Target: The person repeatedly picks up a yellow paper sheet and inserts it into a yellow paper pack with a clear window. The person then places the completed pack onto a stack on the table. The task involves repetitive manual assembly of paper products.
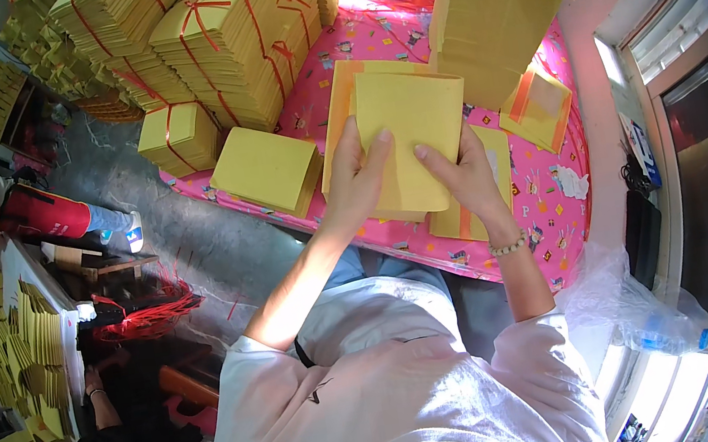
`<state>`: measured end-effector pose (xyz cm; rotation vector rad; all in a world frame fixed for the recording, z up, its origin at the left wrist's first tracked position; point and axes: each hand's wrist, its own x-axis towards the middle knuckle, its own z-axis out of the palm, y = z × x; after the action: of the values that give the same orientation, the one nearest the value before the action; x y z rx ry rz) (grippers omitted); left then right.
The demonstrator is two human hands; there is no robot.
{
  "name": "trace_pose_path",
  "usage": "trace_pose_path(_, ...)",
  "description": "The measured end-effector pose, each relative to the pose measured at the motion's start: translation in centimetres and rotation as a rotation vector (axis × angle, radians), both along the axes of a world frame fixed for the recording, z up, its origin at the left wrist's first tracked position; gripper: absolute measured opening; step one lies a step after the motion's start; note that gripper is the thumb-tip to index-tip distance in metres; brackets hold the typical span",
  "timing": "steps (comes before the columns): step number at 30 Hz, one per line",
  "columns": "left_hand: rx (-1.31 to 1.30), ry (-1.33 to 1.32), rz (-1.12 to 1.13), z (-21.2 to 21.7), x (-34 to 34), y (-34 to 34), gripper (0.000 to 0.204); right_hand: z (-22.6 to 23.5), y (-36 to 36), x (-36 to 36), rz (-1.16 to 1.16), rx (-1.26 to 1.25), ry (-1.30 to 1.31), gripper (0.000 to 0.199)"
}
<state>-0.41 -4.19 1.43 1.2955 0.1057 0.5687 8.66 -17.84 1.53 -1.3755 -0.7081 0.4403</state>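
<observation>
Tied bundles (pixel 227 43) of yellow paper, bound with red string, stood stacked at the far left of the pink table (pixel 554 209). A smaller bundle (pixel 177 138) sat at its edge, beside a loose block (pixel 267 170). A tall yellow stack (pixel 489 22) rose at the right. A clear plastic bag (pixel 632 307) lay below the window.

paper (pixel 412 121): yellow
worktop (pixel 543 202): pink, small cartoon prints
ties (pixel 199 11): red
shirt (pixel 399 397): white
floor (pixel 180 219): grey
</observation>
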Motion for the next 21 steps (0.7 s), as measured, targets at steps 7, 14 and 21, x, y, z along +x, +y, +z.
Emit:
trace_pose_path(7, 0.057, -0.018, 0.081, -0.1, -0.6, -1.0, 0.028, 0.9, -0.4, -0.8, -0.002, -0.035, -0.009, 0.045)
trace_pose_path(14, -0.023, 0.030, 0.040, -0.2, -0.6, -0.8, 0.032, 0.9, -0.4, -0.4, -0.016, -0.132, -0.052, 0.045)
trace_pose_path(21, -0.237, 0.160, -0.044, -0.9, 0.0, 1.2, 0.029, 1.6, 0.7, 0.6, 0.051, -0.148, 0.233, 0.038)
